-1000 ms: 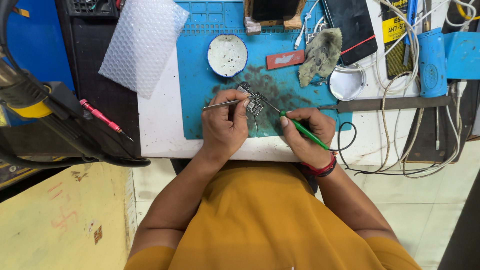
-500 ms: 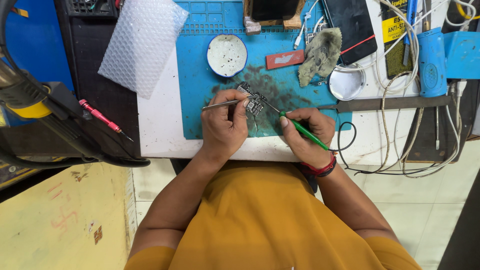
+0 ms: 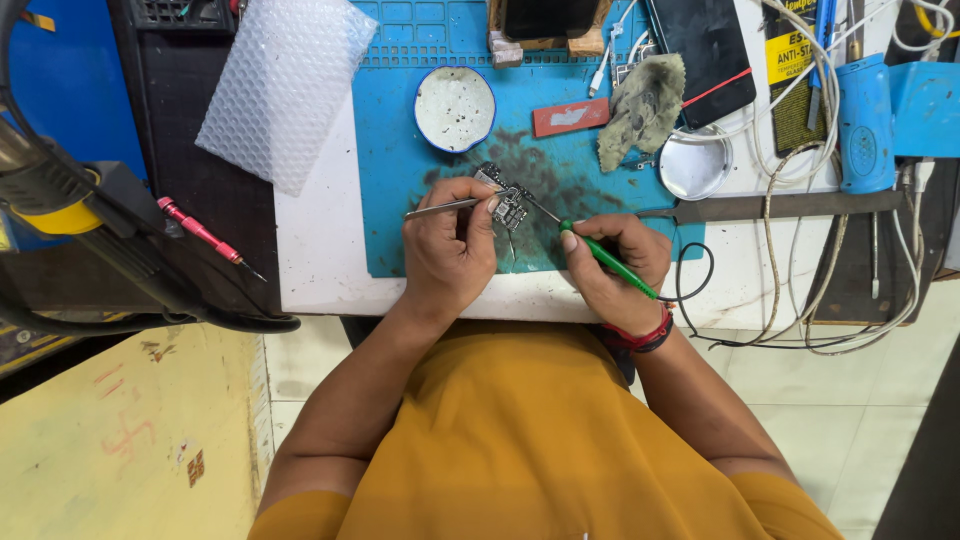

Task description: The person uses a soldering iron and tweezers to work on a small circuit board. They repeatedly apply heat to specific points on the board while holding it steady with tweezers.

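two hands are at work: the left hand [image 3: 447, 247] and the right hand [image 3: 612, 268]. one small circuit board [image 3: 506, 200] lies on one blue mat [image 3: 400, 150]. there is one pair of tweezers [image 3: 445, 208] and one green-handled tool [image 3: 605, 258]. one red screwdriver [image 3: 205, 237] lies off to the side. one sheet of bubble wrap [image 3: 281, 85] is there, one round white dish [image 3: 455, 108], one round metal lid [image 3: 695, 168], one grey cloth [image 3: 640, 108], one red flat block [image 3: 570, 117], one dark phone [image 3: 708, 52], one long metal ruler [image 3: 790, 206] and one blue hot air gun [image 3: 865, 125]. one red bracelet [image 3: 640, 335] sits on the right wrist.
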